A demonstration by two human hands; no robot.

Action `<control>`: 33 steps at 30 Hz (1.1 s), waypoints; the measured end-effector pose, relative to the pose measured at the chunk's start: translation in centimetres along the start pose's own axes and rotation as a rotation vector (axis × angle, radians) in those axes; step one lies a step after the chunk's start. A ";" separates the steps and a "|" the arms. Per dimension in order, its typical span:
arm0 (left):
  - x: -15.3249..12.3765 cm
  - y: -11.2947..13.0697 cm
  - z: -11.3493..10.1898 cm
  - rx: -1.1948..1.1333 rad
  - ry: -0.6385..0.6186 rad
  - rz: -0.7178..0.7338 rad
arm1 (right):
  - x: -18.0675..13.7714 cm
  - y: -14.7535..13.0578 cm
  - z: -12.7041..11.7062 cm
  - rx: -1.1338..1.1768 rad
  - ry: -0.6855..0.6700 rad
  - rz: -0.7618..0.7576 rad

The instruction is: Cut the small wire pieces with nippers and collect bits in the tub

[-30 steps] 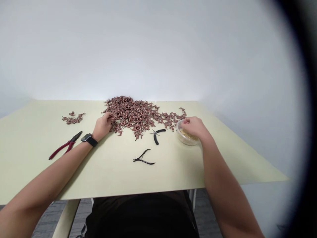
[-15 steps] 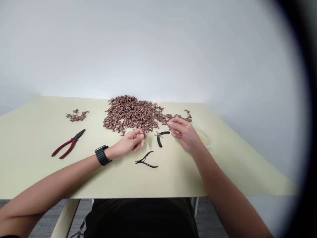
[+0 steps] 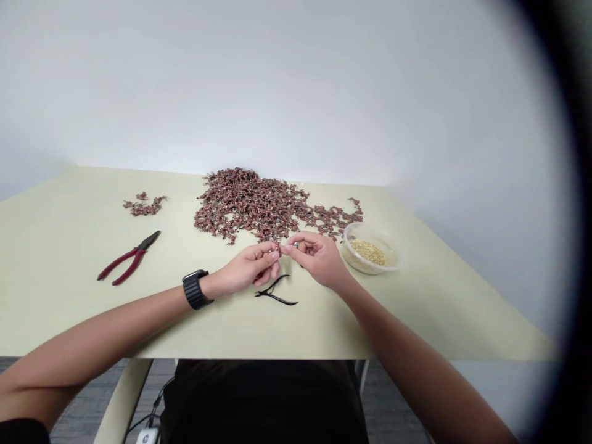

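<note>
In the head view my left hand (image 3: pixel 250 266) is closed in a pinch on a small reddish-brown piece (image 3: pixel 278 247), like those heaped behind it. The fingertips of my right hand (image 3: pixel 319 259) are pinched together and meet the piece from the right. Anything between the right fingertips is too small to make out. Just beyond both hands lies the large pile of small reddish-brown pieces (image 3: pixel 250 200). Black nippers (image 3: pixel 272 293) lie on the table below the hands, handles apart. My right hand covers nearly all of the small black-handled cutters.
A clear round bowl (image 3: pixel 393 265) with small gold-coloured bits stands right of my right hand. Red-handled pliers (image 3: pixel 132 262) lie at the left, with a few brown pieces (image 3: pixel 144 206) beyond them. The pale yellow table (image 3: pixel 185 336) meets a white wall at the back.
My right hand has moved left, away from the bowl, and its fingertips now meet the piece in my left hand. The bowl has come into view; the black-handled cutters are now mostly hidden.
</note>
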State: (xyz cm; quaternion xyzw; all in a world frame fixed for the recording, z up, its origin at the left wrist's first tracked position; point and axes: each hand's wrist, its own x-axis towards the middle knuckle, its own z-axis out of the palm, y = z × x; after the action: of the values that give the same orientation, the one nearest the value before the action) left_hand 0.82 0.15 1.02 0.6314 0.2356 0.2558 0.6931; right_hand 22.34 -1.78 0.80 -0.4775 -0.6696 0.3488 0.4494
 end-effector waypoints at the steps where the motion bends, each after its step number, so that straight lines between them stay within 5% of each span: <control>1: 0.0 -0.1 0.0 0.006 0.007 0.000 | 0.0 0.0 0.0 -0.010 0.003 -0.004; 24: -0.5 0.2 1.1 0.273 0.122 -0.031 | -1.0 0.1 1.5 -0.311 0.048 -0.182; 29: -0.6 -0.2 0.9 0.487 0.196 0.028 | -0.8 0.2 1.5 -0.225 0.008 -0.057; 33: -0.5 -0.5 0.2 0.363 0.136 -0.009 | 0.1 0.7 0.4 0.002 -0.145 0.102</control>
State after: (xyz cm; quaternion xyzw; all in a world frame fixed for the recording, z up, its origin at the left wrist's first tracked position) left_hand 0.63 -0.38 0.58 0.7262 0.3271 0.2478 0.5516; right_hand 22.18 -1.52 0.00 -0.4840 -0.6749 0.4054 0.3820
